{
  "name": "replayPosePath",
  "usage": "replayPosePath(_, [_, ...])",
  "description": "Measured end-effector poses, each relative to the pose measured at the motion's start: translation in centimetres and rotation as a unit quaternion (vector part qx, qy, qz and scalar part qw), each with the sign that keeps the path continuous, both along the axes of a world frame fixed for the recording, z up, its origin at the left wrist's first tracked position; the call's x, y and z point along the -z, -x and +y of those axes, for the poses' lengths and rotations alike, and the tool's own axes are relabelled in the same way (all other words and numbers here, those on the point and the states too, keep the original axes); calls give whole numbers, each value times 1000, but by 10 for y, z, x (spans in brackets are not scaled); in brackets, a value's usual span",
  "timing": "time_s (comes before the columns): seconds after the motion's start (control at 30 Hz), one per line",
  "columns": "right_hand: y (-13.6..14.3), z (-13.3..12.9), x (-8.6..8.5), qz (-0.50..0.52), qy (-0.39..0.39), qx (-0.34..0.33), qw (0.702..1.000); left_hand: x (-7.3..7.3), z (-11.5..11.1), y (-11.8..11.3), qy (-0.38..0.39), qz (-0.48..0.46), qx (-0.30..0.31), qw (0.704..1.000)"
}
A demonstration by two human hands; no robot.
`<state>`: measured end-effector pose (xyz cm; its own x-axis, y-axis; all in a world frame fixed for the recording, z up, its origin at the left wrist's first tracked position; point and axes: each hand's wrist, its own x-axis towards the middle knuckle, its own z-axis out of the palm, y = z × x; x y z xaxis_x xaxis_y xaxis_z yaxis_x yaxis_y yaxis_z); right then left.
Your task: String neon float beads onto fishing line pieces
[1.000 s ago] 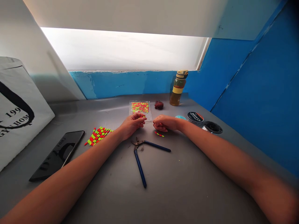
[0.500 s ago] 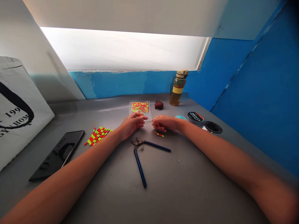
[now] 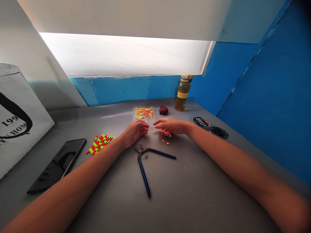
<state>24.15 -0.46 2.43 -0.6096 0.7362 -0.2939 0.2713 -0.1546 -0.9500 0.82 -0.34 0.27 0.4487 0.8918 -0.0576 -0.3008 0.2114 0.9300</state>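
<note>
My left hand (image 3: 135, 131) is closed, thumb and fingertips pressed together on a thin thread (image 3: 152, 128) that spans the small gap between the hands. Opposite it, my right hand (image 3: 170, 126) has loosened fingers, the index stretched toward the left hand, the lower ones half curled. Whether the thread touches the right fingers is too small to tell. Just below the right hand lies a short row of red and yellow-green beads (image 3: 164, 140). Pliers with blue handles (image 3: 145, 176) rest spread apart nearer me. Behind the left hand is a clear bag of similar beads (image 3: 144, 113).
Left of my forearm lie a block of joined red and yellow-green beads (image 3: 100, 144), a black phone (image 3: 57, 165) and a white printed bag (image 3: 21, 119). Toward the back are a dark red bundle of cord (image 3: 163, 110) and a drink bottle (image 3: 182, 94). Round spools (image 3: 201, 122) stand right.
My right hand's fingers have loosened from a tight pinch and extended. The left hand stays closed near the same spot. The whole view has shifted slightly.
</note>
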Motion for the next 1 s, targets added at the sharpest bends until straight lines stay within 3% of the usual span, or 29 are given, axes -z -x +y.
replayPosePath(0.23, [-10, 7, -5, -217, -91, -16, 972, 2, 1, -1, -6, -7, 7, 1000])
replayPosePath(0.5, [1, -5, -8, -327, -141, -115, 927, 4, 2, 1, -16, -7, 10, 1000])
replayPosePath(0.6, [4, -9, -10, -299, -149, -125, 934, 3, 1, 1, -21, 6, 4, 1000])
replayPosePath(0.7, [6, -9, -7, -196, -94, -153, 964, 3, 1, -1, -17, 23, -3, 1000])
replayPosePath(0.8, [5, -6, 1, -118, -37, -140, 982, 5, 1, -1, -32, 45, 0, 998])
replayPosePath(1.0, [4, -2, 8, -71, 13, -117, 990, 9, 0, 0, -114, 141, 39, 983])
